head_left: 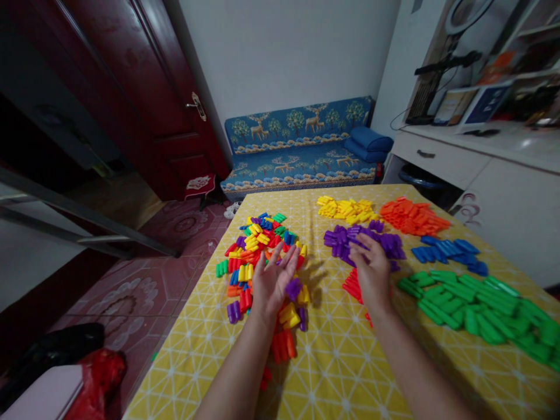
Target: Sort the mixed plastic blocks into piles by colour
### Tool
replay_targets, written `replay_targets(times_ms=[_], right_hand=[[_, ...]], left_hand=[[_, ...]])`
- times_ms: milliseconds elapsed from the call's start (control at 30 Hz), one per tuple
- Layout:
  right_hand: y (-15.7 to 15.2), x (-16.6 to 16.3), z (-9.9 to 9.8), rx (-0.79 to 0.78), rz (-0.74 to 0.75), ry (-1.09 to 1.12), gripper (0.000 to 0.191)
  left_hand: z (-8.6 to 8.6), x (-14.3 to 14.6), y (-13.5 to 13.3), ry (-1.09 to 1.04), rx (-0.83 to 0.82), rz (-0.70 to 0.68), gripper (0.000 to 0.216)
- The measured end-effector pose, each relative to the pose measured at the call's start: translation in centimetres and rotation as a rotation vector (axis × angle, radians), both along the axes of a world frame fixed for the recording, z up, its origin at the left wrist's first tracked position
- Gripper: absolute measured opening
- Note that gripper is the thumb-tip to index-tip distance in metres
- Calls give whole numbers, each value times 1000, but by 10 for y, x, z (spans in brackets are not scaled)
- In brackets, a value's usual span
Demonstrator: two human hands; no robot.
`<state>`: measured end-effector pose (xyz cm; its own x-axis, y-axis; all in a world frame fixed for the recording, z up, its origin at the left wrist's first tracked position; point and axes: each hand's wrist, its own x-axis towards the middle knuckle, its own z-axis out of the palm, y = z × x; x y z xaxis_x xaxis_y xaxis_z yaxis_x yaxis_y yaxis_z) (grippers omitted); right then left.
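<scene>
The left hand point(275, 279), fingers spread, cradles a purple block point(293, 288) above the mixed pile point(258, 251). The right hand point(371, 269), fingers loosely apart, rests at the purple pile point(363, 240), at 1 o'clock.

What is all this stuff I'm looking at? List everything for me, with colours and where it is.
mixed blocks: many, all colours, left of the table
yellow blocks: a pile, far middle
orange blocks: a pile, far right
purple blocks: a pile, centre, under the right fingertips
blue blocks: a pile, right
green blocks: a large pile, near right
red blocks: a few, beside the right hand
tablecloth: one, yellow with white lines
sofa: one, blue patterned, far wall
door: one, dark red, left
left hand: open over the mixed blocks, one purple block beside it
right hand: palm down, touching the purple pile
</scene>
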<state>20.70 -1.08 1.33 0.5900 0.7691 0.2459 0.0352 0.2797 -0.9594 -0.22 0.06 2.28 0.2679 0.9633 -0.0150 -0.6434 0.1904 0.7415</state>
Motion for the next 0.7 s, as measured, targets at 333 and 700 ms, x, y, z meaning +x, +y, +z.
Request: replay_targets(times_ms=[333,700], right_hand=[[-32,-52,10,-361,674,-848,29],[-44,-34,33,-640,624,-1308,56]], left_hand=[[-5,-10,5,-453,-148,15,49],[-19,3,5,460,304,283,30]])
